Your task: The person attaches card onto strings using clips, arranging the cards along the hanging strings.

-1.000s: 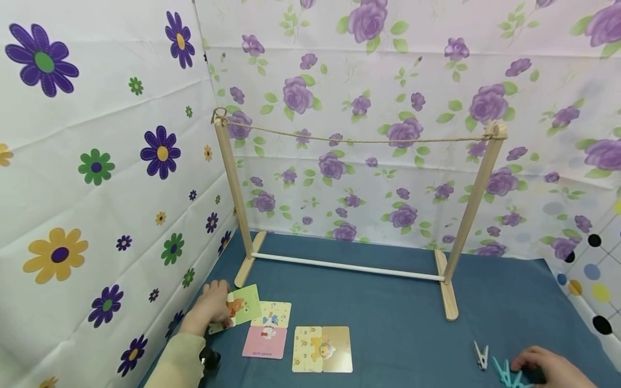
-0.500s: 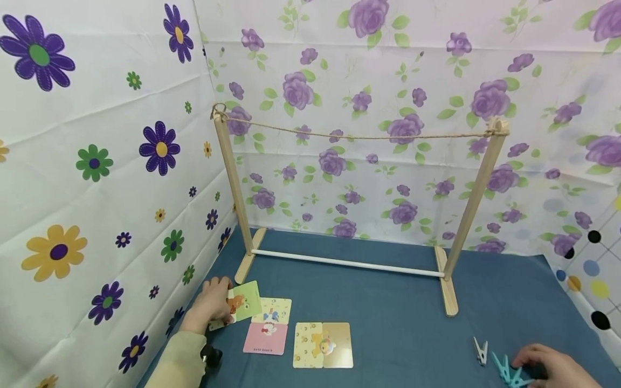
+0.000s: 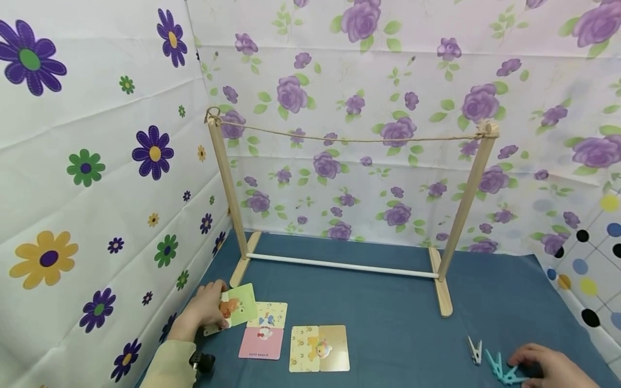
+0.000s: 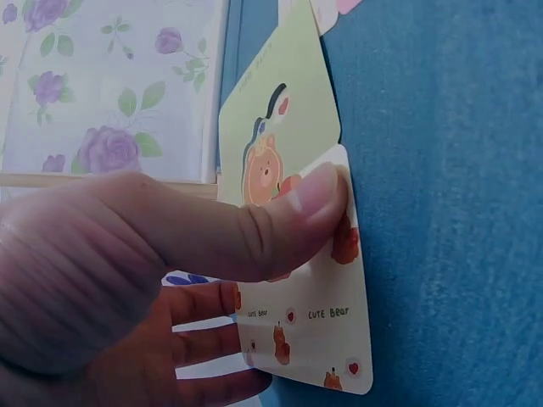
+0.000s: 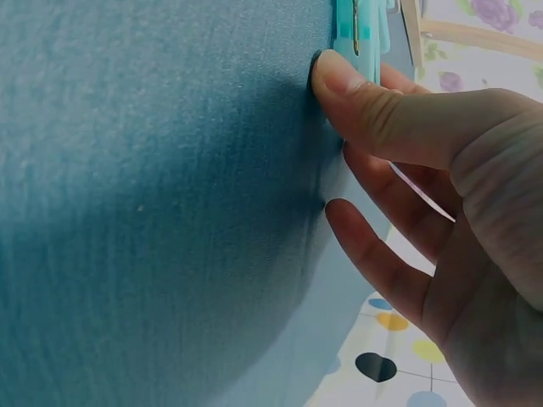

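Observation:
At the left of the head view, my left hand [image 3: 206, 306] holds a folded green bear card [image 3: 242, 303]. In the left wrist view the thumb lies across the card's lower white half [image 4: 297, 326], with the other fingers at its far edge. My right hand [image 3: 553, 366] is at the lower right, thumb and forefinger at the end of a teal clothespin [image 5: 361, 38]; in the head view several teal clothespins [image 3: 504, 372] lie there close together, and the exact contact is partly hidden. Just left of them lies a white clothespin [image 3: 475, 351].
A pink and yellow card [image 3: 262, 342] and a gold and yellow bear card [image 3: 335, 347] lie flat on the blue cloth [image 3: 388, 323]. Behind them stands a wooden frame [image 3: 461, 210] with a string [image 3: 349, 140] across its top and a white rod [image 3: 339, 265] low down.
The head view has shifted slightly. Both hands, the cards and the clothespins otherwise keep their places.

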